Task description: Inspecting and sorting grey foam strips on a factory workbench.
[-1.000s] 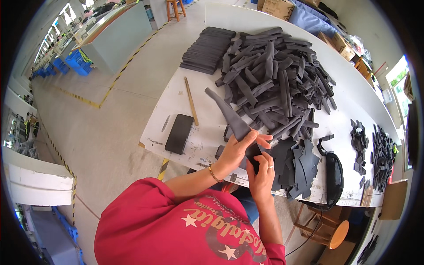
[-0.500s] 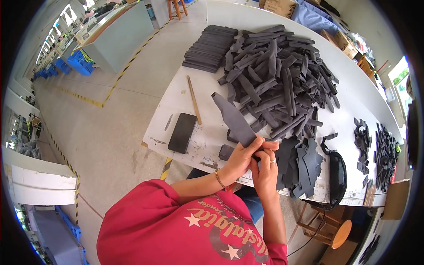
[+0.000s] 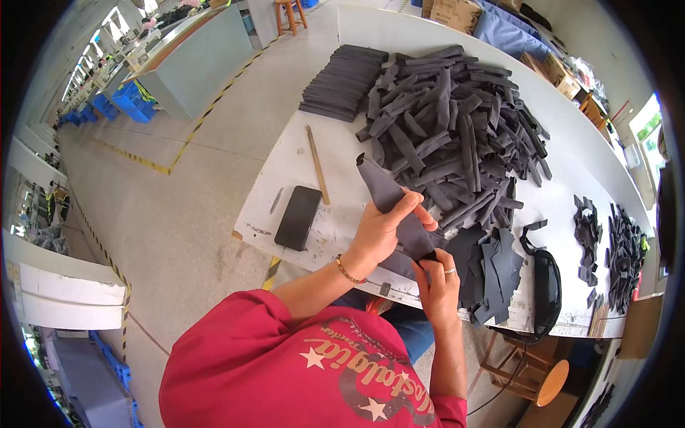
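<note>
Your left hand (image 3: pixel 378 232) and right hand (image 3: pixel 437 282) both pinch a long dark strip (image 3: pixel 389 196) with closed fingers; it looks light and floppy, so grip near its ends.

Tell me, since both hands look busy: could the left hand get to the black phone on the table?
Probably yes. The phone lies flat, uncovered, near the table edge just left of the left hand, but that hand grips a dark strip.
</note>
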Available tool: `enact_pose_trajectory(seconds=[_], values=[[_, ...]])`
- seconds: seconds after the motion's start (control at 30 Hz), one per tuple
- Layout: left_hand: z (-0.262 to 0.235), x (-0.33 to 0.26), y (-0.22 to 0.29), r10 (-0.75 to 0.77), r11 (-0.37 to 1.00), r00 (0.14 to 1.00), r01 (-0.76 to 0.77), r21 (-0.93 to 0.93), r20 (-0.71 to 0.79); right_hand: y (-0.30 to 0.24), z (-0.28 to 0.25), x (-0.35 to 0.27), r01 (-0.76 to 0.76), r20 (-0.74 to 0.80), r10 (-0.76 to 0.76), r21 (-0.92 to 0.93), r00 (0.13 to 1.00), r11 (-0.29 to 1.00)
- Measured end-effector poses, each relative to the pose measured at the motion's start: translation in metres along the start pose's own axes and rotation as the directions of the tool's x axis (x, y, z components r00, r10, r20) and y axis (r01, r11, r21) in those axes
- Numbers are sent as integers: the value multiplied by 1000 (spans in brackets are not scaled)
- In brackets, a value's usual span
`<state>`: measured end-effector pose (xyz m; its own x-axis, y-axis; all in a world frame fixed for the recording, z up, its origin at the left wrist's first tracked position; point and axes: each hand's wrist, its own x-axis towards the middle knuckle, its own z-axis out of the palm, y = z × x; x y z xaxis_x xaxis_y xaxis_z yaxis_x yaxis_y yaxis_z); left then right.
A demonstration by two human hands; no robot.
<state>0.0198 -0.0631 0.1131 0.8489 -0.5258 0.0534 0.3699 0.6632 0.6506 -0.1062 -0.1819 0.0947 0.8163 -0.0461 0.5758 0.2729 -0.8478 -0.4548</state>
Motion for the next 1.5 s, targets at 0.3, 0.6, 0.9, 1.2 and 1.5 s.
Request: enact_pose_trajectory(seconds=[0.3,0.6,0.9,1.2,1.5], values=[[8,2,-8,-40,999,977,34,-33,-211,8,7,-16,23,-61,-23,11,998,1000],[-2,-9,-31,-56,988,974,23,-151,-218,18,15,-11,103,-57,-102,14,993,995],[-8,-9,-39,-105,976,968,57,-210,-228,15,11,4,144,-26,-143,33,989,989],[-12,4,-9,-28,997,964,9,-73,-265,4,5,9,-87,79,75,167,994,982],[-7,11,-4,-66,997,927,47,-60,-368,4,7,-3,-34,34,30,129,999,991]])
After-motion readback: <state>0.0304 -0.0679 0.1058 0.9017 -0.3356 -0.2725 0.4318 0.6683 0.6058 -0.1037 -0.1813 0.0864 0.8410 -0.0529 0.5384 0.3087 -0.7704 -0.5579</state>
